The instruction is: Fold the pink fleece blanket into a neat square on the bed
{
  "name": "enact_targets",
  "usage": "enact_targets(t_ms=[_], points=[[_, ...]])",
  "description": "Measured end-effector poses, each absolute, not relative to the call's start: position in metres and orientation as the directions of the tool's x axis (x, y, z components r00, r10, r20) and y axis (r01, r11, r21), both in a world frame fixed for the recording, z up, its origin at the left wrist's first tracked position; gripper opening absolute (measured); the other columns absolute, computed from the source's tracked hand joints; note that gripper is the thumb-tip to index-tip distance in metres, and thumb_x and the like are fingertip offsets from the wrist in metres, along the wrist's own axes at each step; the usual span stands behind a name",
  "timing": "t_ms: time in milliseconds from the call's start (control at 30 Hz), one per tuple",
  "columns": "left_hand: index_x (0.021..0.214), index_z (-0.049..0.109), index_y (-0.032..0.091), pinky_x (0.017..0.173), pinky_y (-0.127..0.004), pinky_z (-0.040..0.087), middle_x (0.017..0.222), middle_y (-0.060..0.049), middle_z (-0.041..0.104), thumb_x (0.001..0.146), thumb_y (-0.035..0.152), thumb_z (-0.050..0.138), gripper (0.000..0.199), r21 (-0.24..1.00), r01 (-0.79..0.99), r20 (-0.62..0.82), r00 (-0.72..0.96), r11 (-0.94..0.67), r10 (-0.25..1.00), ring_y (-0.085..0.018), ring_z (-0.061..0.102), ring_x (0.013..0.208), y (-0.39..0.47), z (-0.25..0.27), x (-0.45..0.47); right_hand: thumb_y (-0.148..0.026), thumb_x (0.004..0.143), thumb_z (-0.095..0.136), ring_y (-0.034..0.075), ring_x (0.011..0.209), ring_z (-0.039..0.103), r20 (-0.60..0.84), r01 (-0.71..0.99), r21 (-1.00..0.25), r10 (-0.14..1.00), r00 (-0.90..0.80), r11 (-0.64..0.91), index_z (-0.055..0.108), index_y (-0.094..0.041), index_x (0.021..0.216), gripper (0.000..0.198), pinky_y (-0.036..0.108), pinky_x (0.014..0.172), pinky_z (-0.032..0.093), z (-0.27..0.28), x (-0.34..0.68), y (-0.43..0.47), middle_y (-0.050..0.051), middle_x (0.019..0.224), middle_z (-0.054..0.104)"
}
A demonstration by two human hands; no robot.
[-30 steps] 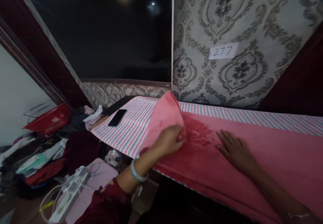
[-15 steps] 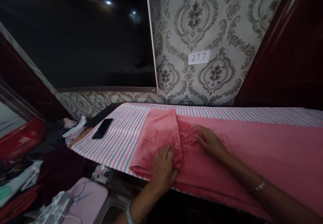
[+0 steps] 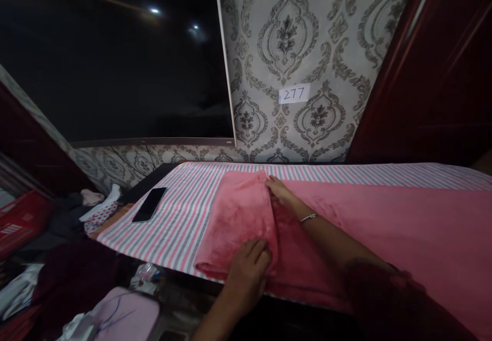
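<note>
- Pressing our left hand (image 3: 246, 272), fingers spread flat and gripping nothing, on the near edge of the pink cloth's (image 3: 384, 228) folded flap.
- Our right hand (image 3: 280, 191) lies flat, ungrasping, at the fold's far end.
- The cloth lies on the striped sheet (image 3: 180, 218).

Grey damask wallpaper (image 3: 307, 39) bearing a paper label (image 3: 294, 94) covers the far wall, a dark screen (image 3: 111, 64) at left, dark red wood (image 3: 442, 64) at right.

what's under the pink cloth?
The pink cloth lies on a striped sheet, visible left of and behind it. Its left end is folded over itself under both hands. Whatever lies beneath the sheet is covered.
</note>
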State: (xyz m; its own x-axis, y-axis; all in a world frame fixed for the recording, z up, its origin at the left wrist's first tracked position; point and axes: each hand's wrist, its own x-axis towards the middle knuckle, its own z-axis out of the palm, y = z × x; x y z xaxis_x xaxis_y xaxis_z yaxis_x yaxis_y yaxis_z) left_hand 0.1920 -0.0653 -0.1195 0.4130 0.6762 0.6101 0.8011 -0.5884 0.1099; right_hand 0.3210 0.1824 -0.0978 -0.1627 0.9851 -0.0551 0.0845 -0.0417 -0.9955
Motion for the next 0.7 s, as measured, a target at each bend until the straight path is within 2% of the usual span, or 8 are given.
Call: enact_targets(t_ms=[67,167,267,367,500,633,700], points=[[0.117,0.064,0.02,0.098,-0.045,0.058,0.121,-0.014,0.073,0.07,0.007,0.055,0.05,0.105,0.795,0.596,0.431,-0.598,0.678,-0.029,0.069,0.11,-0.068,-0.117,0.191,-0.031,0.084,0.068,0.018,0.07,0.065,-0.044,0.082,-0.996,0.993,-0.108,-0.035,0.047,-0.017,0.149,0.07,0.028,0.062,0.054,-0.095,0.316,0.187,0.006,0.09,0.071],[0.121,0.063,0.018,0.096,-0.045,0.058,0.121,-0.016,0.073,0.072,0.007,0.052,0.052,0.09,0.784,0.662,0.413,-0.614,0.626,-0.029,0.069,0.111,-0.068,-0.112,0.194,-0.021,0.081,0.062,0.018,0.078,0.065,0.0,0.078,-0.997,0.999,-0.04,0.004,0.041,-0.019,0.155,0.076,0.027,0.067,0.054,-0.09,0.322,0.193,0.005,0.098,0.071],[0.127,0.062,0.018,0.097,-0.045,0.058,0.123,-0.016,0.072,0.077,0.007,0.05,0.052,0.066,0.753,0.706,0.429,-0.654,0.564,-0.029,0.068,0.115,-0.066,-0.105,0.207,-0.025,0.083,0.058,0.018,0.081,0.066,0.105,0.123,-0.987,0.994,0.015,0.102,0.043,-0.023,0.155,0.073,0.026,0.07,0.054,-0.09,0.348,0.196,0.003,0.099,0.073],[0.125,0.063,0.018,0.094,-0.043,0.059,0.12,-0.014,0.074,0.082,0.007,0.05,0.047,0.085,0.73,0.667,0.464,-0.678,0.583,-0.028,0.069,0.109,-0.063,-0.107,0.231,-0.029,0.083,0.059,0.021,0.084,0.068,0.193,0.267,-0.948,0.98,0.057,0.171,0.051,-0.022,0.149,0.066,0.028,0.074,0.055,-0.1,0.383,0.19,0.003,0.098,0.075],[0.117,0.065,0.017,0.09,-0.044,0.06,0.114,-0.013,0.076,0.085,0.008,0.054,0.035,0.106,0.727,0.615,0.488,-0.678,0.619,-0.028,0.07,0.101,-0.062,-0.123,0.258,-0.028,0.082,0.062,0.024,0.098,0.069,0.171,0.337,-0.933,0.98,0.103,0.128,0.058,-0.019,0.141,0.06,0.033,0.086,0.055,-0.117,0.414,0.177,0.007,0.108,0.076],[0.122,0.065,0.016,0.097,-0.051,0.058,0.125,-0.016,0.072,0.086,0.01,0.056,0.037,0.082,0.739,0.579,0.511,-0.668,0.636,-0.032,0.068,0.112,-0.064,-0.133,0.26,-0.029,0.084,0.062,0.023,0.117,0.065,0.157,0.343,-0.933,0.979,0.128,0.104,0.06,-0.016,0.138,0.056,0.032,0.099,0.05,-0.12,0.415,0.177,0.012,0.129,0.07],[0.123,0.064,0.016,0.098,-0.051,0.057,0.127,-0.016,0.071,0.086,0.009,0.055,0.039,0.084,0.737,0.574,0.515,-0.67,0.637,-0.032,0.067,0.114,-0.065,-0.131,0.257,-0.031,0.084,0.064,0.023,0.117,0.066,0.143,0.343,-0.935,0.98,0.139,0.088,0.062,-0.016,0.134,0.052,0.031,0.097,0.05,-0.118,0.409,0.183,0.012,0.128,0.07]])
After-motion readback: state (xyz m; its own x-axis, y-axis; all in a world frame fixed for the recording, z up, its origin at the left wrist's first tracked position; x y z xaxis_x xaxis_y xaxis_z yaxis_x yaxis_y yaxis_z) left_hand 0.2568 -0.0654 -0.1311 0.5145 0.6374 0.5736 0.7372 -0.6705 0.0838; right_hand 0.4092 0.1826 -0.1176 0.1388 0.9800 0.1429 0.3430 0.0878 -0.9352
